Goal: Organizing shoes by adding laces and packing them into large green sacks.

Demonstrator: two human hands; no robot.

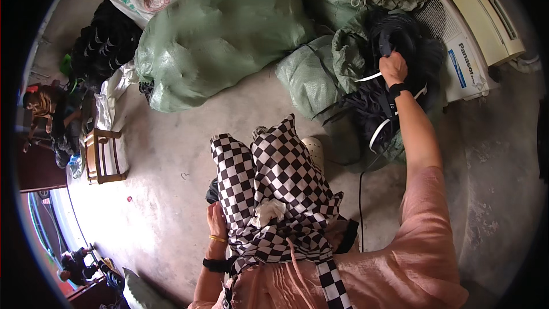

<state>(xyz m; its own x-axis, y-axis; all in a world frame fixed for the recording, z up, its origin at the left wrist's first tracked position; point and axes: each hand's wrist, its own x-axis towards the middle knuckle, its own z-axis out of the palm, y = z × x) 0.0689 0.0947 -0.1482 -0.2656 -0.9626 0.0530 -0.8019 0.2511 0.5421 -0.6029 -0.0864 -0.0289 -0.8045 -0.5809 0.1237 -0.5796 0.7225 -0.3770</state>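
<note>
On the right, my right hand (393, 68) is closed on a black strap-like piece (386, 44) at the top of a pile of black strips (374, 106). Several white bands show among the strips, and one white band (369, 77) juts out beside the hand. The pile sits in an open green woven sack (350, 51). My left hand (215, 217) is low beside my left thigh, close to a small dark bundle (212, 191). Its fingertips are partly hidden, so its grip does not show. A crumpled whitish scrap (269, 213) lies on the checkered apron (286, 166) over my lap.
A large stuffed green sack (223, 40) lies ahead on the concrete floor (166, 137). A small wooden stool (104, 157) and a black heap (108, 37) stand left. A cream-coloured appliance (480, 17) borders the far right. A dark cord (361, 212) runs along the floor.
</note>
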